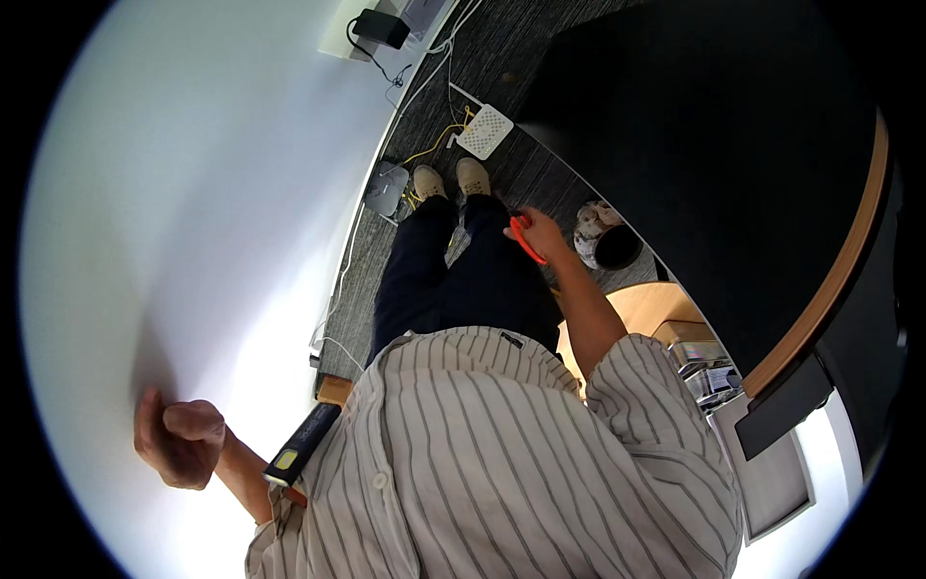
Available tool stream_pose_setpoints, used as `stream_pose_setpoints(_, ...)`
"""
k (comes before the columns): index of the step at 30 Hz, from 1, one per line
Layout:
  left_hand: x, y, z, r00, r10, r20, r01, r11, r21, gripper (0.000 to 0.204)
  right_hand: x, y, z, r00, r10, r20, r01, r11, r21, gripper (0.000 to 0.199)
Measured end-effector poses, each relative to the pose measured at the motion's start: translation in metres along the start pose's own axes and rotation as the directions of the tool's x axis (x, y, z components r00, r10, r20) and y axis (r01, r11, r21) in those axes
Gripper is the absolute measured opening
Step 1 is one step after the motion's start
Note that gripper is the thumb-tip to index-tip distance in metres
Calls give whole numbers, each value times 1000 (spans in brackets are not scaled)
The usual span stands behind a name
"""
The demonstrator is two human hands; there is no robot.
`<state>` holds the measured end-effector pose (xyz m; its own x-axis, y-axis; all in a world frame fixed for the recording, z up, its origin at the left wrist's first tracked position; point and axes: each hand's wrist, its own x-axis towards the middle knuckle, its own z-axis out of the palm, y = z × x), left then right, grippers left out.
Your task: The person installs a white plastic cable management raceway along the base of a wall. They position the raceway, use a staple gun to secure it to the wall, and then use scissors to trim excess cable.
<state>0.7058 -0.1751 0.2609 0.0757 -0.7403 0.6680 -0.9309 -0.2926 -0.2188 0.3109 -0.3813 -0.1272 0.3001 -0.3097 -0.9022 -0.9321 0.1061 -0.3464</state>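
My left hand (180, 441) is raised against the white wall (183, 241), its fingers curled in and the thumb folded over the front. Whatever it may hold is hidden, and I cannot tell whether the knuckles touch the wall. Lower down, beside my right thigh, my right hand (540, 236) is closed on a hand tool with red handles (526, 241). Its working end is hidden by the fingers and dark trousers. A black work light (301, 444) with a yellow panel lies along my left sleeve.
A white router (484, 132) with yellow cables sits on the grey carpet beyond my shoes, near a grey box (386, 188). A black adapter (381, 29) is by the wall. On the right are a large black tabletop (694, 145) and a patterned bin (600, 232).
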Motion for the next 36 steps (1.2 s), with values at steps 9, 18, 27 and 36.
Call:
stream_pose_setpoints(9, 6, -3, -15, 994, -86, 70, 85, 996, 13, 32, 9, 7, 3, 1000, 5, 12, -5, 1000, 19, 79)
stream_pose_setpoints(18, -1, 0, -16, 997, -47, -65, 56, 987, 150, 41, 46, 2, -2, 1000, -10, -24, 11, 998, 62, 80)
stream_pose_setpoints(27, -25, 26, -12, 777, -538, 327, 600, 474, -645, 29, 123, -19, -21, 998, -58, -38, 54, 993, -105, 82)
stream_pose_setpoints(36, -106, 95, 195, 96, 53, 994, 913, 393, -109, 40, 234, -56, -27, 978, -200, -53, 200, 980, -5, 79)
